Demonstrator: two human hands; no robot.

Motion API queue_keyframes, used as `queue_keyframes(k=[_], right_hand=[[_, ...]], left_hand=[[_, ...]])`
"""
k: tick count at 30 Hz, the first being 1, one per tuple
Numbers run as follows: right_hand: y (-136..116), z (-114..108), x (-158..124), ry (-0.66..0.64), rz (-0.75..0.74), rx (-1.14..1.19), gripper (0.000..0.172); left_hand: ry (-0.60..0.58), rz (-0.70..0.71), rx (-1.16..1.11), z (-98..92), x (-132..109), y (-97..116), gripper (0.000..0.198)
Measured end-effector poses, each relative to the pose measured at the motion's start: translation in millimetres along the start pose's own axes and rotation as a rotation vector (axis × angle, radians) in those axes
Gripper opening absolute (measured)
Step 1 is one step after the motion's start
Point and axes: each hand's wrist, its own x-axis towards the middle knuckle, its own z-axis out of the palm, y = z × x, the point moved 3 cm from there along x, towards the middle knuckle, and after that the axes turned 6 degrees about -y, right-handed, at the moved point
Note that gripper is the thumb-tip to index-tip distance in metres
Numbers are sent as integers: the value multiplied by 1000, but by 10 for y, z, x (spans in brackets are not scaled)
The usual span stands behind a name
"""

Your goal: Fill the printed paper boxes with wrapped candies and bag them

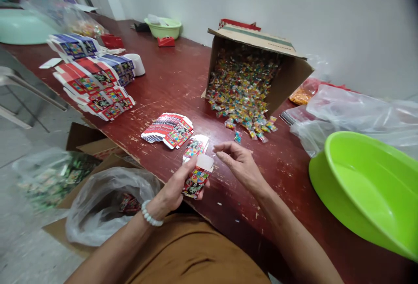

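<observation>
My left hand (176, 188) is wrapped round a small printed carton (197, 181), holding it upright over the table's front edge with its white top flap raised. Just right of the flap is my right hand (240, 164), thumb and forefinger slightly apart, with nothing visible between them. Behind the held carton lies another flat carton (197, 144). A fanned stack of flattened cartons (166, 129) rests farther left. Wrapped candies (241, 96) spill from a tipped cardboard box (290, 79) onto the dark red table (176, 83).
Bundled cartons (91, 77) are piled at the left beside a white cup (135, 64). A green basin (362, 188) and clear plastic bags (355, 109) take up the right. Below the left edge stands a bag-lined box (107, 205). A pale green basin (163, 28) sits at the wall.
</observation>
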Motion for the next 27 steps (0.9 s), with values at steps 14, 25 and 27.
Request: queue_keyframes(k=[14, 25, 27], right_hand=[[27, 427, -211, -142, -158, -52, 18], [147, 537, -62, -127, 175, 376, 22], [138, 540, -78, -109, 103, 310, 21]], left_hand=[[-38, -91, -338, 38, -132, -75, 55], [57, 33, -202, -60, -118, -144, 70], [64, 35, -210, -100, -118, -146, 62]])
